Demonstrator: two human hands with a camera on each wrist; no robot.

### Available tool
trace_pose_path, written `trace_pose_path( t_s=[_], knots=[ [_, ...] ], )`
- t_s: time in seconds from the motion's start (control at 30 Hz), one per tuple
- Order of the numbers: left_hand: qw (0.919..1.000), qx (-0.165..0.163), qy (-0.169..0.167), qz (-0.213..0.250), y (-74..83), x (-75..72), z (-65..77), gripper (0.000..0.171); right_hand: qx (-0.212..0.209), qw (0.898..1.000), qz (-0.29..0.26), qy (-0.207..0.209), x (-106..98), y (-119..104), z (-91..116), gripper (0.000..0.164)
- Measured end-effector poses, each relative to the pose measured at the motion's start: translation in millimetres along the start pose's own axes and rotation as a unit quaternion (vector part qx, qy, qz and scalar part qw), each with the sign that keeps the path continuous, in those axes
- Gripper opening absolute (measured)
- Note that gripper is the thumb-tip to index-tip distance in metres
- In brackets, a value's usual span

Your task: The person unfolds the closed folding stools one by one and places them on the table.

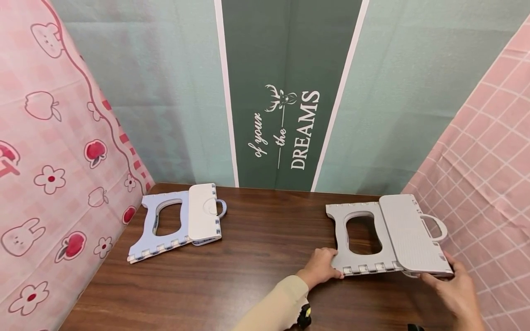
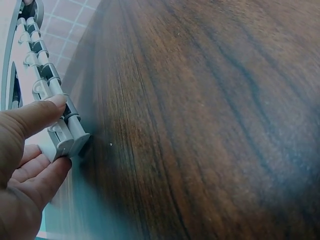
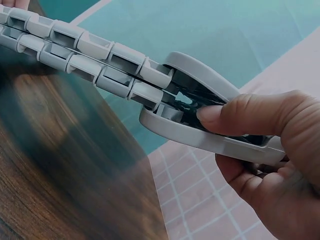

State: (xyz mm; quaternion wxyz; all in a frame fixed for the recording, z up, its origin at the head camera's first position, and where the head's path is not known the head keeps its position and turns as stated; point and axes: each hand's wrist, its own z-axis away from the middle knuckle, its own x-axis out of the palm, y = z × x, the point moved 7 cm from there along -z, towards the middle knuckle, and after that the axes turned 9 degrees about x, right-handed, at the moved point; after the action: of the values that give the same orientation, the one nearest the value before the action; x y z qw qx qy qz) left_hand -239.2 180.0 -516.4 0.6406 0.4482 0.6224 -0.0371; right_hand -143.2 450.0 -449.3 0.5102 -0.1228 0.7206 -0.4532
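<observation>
Across the top of the frame we see a hanging cloth (image 1: 145,92) in pale teal, with a dark green panel (image 1: 290,41) down its middle, edged by white stripes (image 1: 225,69). On that panel we read white lettering (image 1: 305,128), "of your the DREAMS", turned sideways beside a deer's head (image 1: 286,97). At left we have a pink cloth (image 1: 70,184) printed with rabbits, apples and flowers; at right, a pink cloth with a white grid (image 1: 488,115). Below, we look down on a brown wood-grain table (image 1: 265,230), a soft sheen brightening its surface toward the lower middle.
</observation>
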Motion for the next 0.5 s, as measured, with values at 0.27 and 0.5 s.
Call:
trace_pose_path(
  t_s=[0.27, 0.5],
  knots=[
    [0.9995, -0.019, -0.001, 0.027, -3.9, -0.4, -0.5, 0.064, -0.01, 1.0, 0.0, -0.001, -1, -10, -1, 0.081],
    [0.9989, -0.028, 0.0, 0.037, -4.2, -1.3, -0.5, 0.064, -0.05, 0.997, -0.057, 0.0, -2, -22, 1, 0.076]
  ],
)
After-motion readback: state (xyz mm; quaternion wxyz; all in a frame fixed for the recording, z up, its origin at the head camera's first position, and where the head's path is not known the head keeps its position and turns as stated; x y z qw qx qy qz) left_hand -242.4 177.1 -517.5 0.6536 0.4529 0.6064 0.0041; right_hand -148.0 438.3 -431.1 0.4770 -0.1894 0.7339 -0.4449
